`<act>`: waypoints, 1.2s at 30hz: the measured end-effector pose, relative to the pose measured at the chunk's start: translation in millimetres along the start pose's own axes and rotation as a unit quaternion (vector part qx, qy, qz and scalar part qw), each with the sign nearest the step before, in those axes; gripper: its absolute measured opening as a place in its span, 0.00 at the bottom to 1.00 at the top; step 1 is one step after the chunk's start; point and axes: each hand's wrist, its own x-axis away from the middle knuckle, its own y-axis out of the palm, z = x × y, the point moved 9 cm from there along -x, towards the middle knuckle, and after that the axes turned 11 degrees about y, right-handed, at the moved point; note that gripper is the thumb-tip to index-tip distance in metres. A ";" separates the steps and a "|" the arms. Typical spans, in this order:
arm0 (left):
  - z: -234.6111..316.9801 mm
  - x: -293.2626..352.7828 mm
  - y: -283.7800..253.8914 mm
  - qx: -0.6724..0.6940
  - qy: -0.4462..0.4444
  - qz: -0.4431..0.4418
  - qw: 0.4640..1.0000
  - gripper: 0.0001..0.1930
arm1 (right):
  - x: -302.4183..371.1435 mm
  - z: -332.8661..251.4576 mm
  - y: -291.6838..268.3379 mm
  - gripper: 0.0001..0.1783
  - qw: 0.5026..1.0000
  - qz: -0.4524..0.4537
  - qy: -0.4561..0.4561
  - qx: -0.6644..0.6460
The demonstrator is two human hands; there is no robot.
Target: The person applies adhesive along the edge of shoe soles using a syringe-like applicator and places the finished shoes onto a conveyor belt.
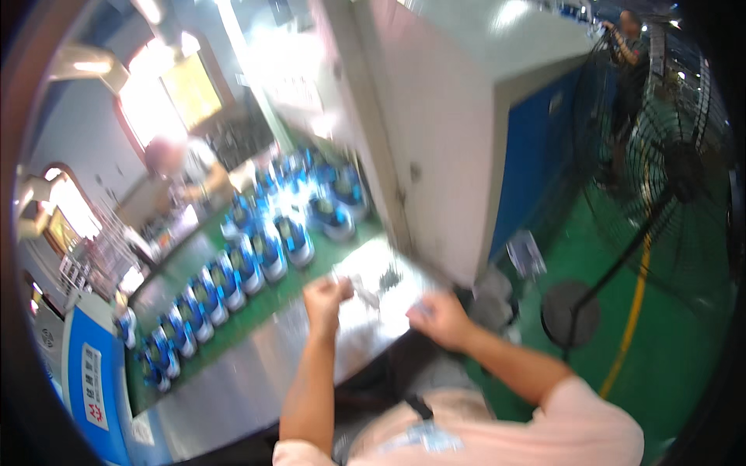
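Over the bright metal work surface (256, 353) I hold both hands in front of me, a short way apart. My left hand (325, 301) is closed, with a small pale, thin piece (365, 292) at its fingertips, too blurred to name. My right hand (441, 320) has its fingers drawn together near the right end of the surface; whatever they may hold is smeared by motion. Beyond my left hand, rows of blue sneakers (268, 252) with white soles stand on a green conveyor belt (260, 303); neither hand touches them.
A large pale machine housing (443, 140) with a blue panel rises ahead. To the right stands a black floor fan (684, 171) on a round base. A blue-and-white machine (93, 380) is at lower left. One person (190, 167) sits across the belt; another (625, 78) stands at far right.
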 end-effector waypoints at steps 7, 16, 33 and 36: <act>-34.6 42.0 -56.4 0.268 -0.145 0.025 0.952 0.11 | -53.6 -77.2 94.0 0.19 0.981 -0.086 -0.023 -0.173; -80.8 34.6 -108.3 0.339 -0.188 0.089 0.918 0.12 | -74.2 -72.4 184.8 0.18 0.954 -0.226 0.091 -0.175; -84.4 17.5 -85.5 0.339 -0.147 0.105 0.923 0.14 | -83.8 -61.5 160.7 0.13 0.982 -0.143 -0.013 -0.122; -76.6 17.1 -90.7 0.297 -0.116 0.133 0.938 0.12 | -79.7 -67.7 151.8 0.12 0.986 -0.100 -0.089 -0.098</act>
